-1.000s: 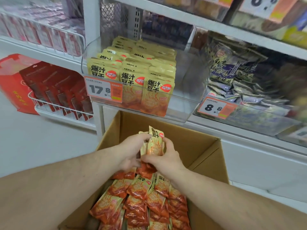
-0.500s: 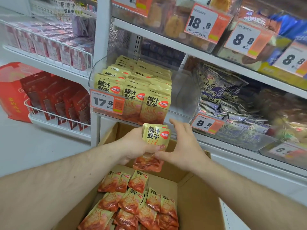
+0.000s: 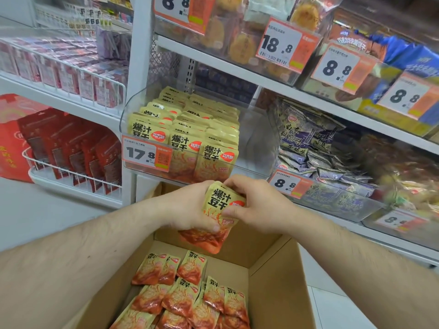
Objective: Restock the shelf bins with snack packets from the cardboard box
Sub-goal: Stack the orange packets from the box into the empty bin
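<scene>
Right hand (image 3: 256,205) now closing onto packets (image 3: 219,210) with left hand (image 3: 190,207), both gripping bunch above box (image 3: 273,281), just below bin (image 3: 251,148).

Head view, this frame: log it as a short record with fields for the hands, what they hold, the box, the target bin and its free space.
left hand: grips a bunch of packets from the left
right hand: pinches the front packet
held packets: yellow and orange, above the box
cardboard box: open, more packets inside
target bin: clear, tagged 17.8, same packets in rows
free space: right part of the bin
</scene>
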The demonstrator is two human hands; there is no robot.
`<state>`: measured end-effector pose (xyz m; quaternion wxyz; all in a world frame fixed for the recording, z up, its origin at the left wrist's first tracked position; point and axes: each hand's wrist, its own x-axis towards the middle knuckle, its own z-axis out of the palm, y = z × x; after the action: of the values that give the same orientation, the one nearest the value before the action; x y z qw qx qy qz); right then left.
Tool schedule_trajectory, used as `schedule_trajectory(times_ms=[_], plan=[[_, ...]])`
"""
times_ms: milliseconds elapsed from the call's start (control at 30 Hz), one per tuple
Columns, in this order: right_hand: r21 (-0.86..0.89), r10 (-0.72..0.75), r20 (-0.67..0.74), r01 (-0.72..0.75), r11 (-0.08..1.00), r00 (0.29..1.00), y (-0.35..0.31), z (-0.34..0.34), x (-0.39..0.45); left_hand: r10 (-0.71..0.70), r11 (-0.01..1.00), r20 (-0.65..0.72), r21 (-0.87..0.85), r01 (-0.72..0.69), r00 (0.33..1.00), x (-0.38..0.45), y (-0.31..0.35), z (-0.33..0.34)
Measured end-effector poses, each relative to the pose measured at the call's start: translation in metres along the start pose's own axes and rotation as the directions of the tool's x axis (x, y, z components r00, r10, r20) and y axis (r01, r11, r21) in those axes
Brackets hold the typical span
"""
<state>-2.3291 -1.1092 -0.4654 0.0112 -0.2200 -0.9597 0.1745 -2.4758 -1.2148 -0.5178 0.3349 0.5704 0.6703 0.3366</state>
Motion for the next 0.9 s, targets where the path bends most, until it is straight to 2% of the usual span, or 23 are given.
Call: schedule_trajectory(times_ms=[167, 333, 433, 500, 533, 567, 633, 667, 767, 833, 900], plan=[[0.091, 0.09, 0.053, -0.095, 0.991, 0.995, -0.005, -0.007, 0.006, 0.013, 0.995, -0.076, 0.104, -0.005, 0.997, -0.001, 0.009, 0.0], [0.014, 0.129, 0.046, -0.129, 0.991, 0.991, -0.011, -0.018, 0.006, 0.038, 0.989, -0.142, 0.145, -0.017, 0.989, 0.001, 0.017, -0.002], [-0.014, 0.18, 0.017, -0.18, 0.984, 0.983, -0.015, -0.036, 0.0, 0.075, 0.995, -0.17, 0.072, -0.064, 0.983, 0.002, 0.027, -0.005], [-0.021, 0.242, -0.046, -0.244, 0.97, 0.969, -0.019, -0.061, -0.003, 0.127, 0.992, -0.244, 0.003, -0.13, 0.962, 0.003, 0.034, -0.012], [-0.017, 0.282, -0.1, -0.285, 0.958, 0.954, -0.018, -0.076, -0.004, 0.166, 0.986, -0.303, 0.042, -0.161, 0.938, 0.004, 0.036, -0.018], [-0.016, 0.322, -0.166, -0.329, 0.944, 0.932, -0.016, -0.091, -0.002, 0.211, 0.975, -0.368, 0.15, -0.166, 0.905, 0.006, 0.036, -0.023], [-0.02, 0.386, -0.292, -0.409, 0.912, 0.875, -0.012, -0.113, 0.006, 0.316, 0.892, -0.466, 0.442, -0.092, 0.827, 0.012, 0.032, -0.031], [-0.042, 0.398, -0.338, -0.436, 0.899, 0.853, -0.01, -0.12, 0.013, 0.349, 0.832, -0.475, 0.554, -0.034, 0.808, 0.017, 0.029, -0.031], [-0.163, 0.394, -0.403, -0.489, 0.857, 0.826, -0.004, -0.128, 0.041, 0.344, 0.708, -0.42, 0.704, 0.061, 0.84, 0.029, 0.018, -0.023], [-0.19, 0.401, -0.411, -0.507, 0.841, 0.819, 0.0, -0.126, 0.063, 0.316, 0.678, -0.382, 0.732, 0.075, 0.868, 0.036, 0.014, -0.018], [-0.184, 0.435, -0.388, -0.53, 0.828, 0.813, 0.007, -0.119, 0.087, 0.321, 0.662, -0.375, 0.746, 0.077, 0.87, 0.042, 0.009, -0.017]])
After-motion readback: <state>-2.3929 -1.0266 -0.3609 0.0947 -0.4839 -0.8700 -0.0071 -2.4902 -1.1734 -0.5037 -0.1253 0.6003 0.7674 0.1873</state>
